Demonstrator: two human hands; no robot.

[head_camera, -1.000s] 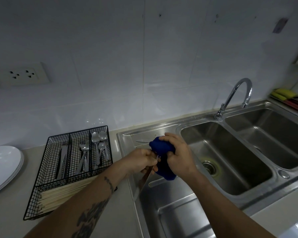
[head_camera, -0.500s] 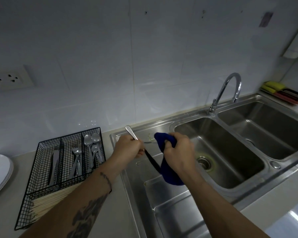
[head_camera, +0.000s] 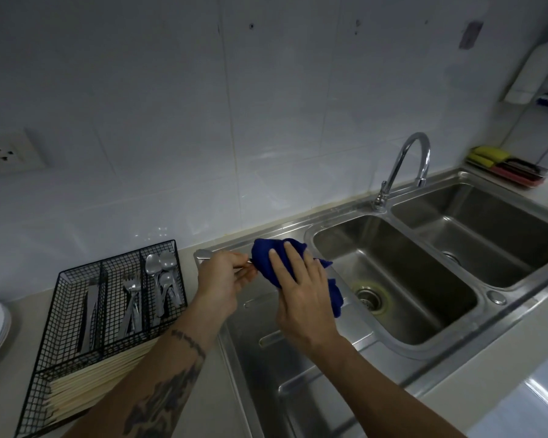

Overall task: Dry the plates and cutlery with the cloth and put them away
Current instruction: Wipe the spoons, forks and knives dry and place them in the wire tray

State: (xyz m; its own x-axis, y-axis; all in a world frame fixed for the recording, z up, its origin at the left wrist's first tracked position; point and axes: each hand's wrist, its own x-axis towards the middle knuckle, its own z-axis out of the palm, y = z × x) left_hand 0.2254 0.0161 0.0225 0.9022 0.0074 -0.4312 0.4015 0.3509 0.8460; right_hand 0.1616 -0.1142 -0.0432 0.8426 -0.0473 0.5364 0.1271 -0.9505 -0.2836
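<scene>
Above the sink's draining board (head_camera: 298, 368), your left hand (head_camera: 223, 281) gripped a metal utensil's handle (head_camera: 203, 254); your right hand (head_camera: 301, 286) closed the blue cloth (head_camera: 266, 263) around its hidden end.

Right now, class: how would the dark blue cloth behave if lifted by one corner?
The dark blue cloth would likely hang limp: it bunches around the right hand and droops below it. Probably light, since a loose grip holds it. Unlikely to slip; it looks soft, not glossy.
</scene>
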